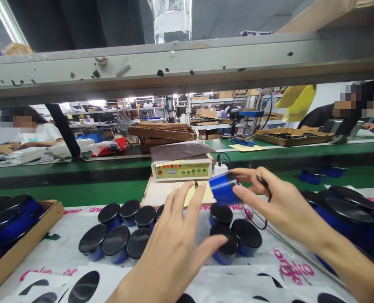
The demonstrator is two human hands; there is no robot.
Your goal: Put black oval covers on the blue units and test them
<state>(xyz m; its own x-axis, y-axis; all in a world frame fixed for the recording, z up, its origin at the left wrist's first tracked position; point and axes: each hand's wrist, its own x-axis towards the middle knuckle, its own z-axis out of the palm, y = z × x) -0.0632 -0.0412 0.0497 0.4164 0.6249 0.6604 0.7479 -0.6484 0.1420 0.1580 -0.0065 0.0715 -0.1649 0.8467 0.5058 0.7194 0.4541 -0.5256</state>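
The right hand's [278, 202] fingers grasp the blue canister [221, 191] near its dark end; steadiness matters, the left hand [177, 235] being spread open, seemingly empty.

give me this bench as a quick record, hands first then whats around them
right hand: holding a blue cup-shaped piece, tilted
left hand: fingers spread, no object visible in its grasp
standing pieces: blue sides, black tops up, on both sides of the left hand
control box: beyond the hands, red digits lit
cardboard tray: at left, holding more blue-and-black pieces
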